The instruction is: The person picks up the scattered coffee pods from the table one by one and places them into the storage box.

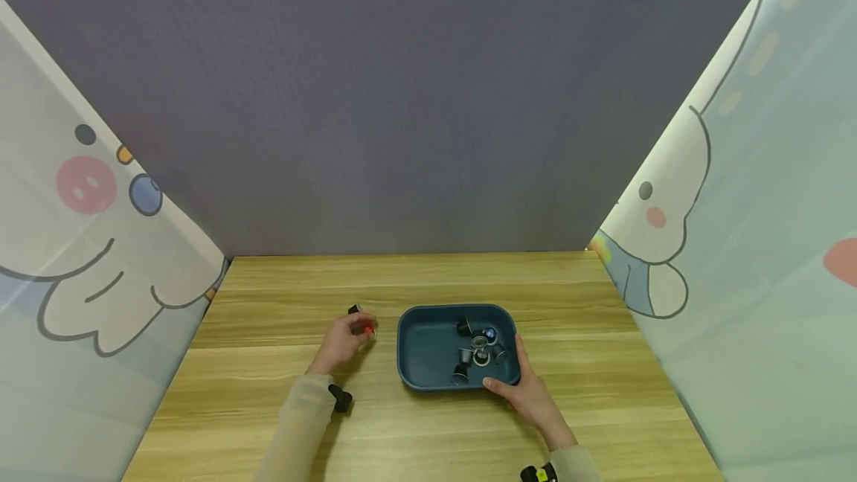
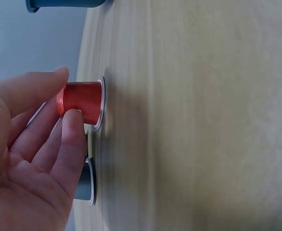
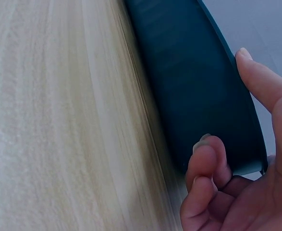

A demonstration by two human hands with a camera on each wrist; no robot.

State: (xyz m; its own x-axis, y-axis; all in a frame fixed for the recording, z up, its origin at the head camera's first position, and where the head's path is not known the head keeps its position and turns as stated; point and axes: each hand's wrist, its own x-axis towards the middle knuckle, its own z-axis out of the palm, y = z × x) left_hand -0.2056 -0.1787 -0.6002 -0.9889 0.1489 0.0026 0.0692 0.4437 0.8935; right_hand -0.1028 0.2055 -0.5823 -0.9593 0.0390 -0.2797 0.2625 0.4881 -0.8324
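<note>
My left hand (image 1: 339, 344) pinches a red coffee capsule (image 2: 83, 100) between thumb and fingertips, its silver rim facing the wooden table. Dark capsules (image 2: 84, 184) stand just past the fingers in the left wrist view; one dark capsule (image 1: 354, 309) shows beyond that hand in the head view. A dark blue tray (image 1: 423, 352) lies to the right, with several capsules (image 1: 480, 343), mostly black and silver, gathered in its right half. At the tray's near right corner, my right hand (image 1: 533, 398) grips it, thumb on the rim and the other fingers curled against its outer wall.
The wooden table (image 1: 268, 393) ends at a grey backdrop (image 1: 402, 132) behind the tray. Curtains printed with cartoon animals hang along the left (image 1: 87, 259) and right (image 1: 756, 244) sides. Black straps with small devices (image 1: 341, 398) sit on both wrists.
</note>
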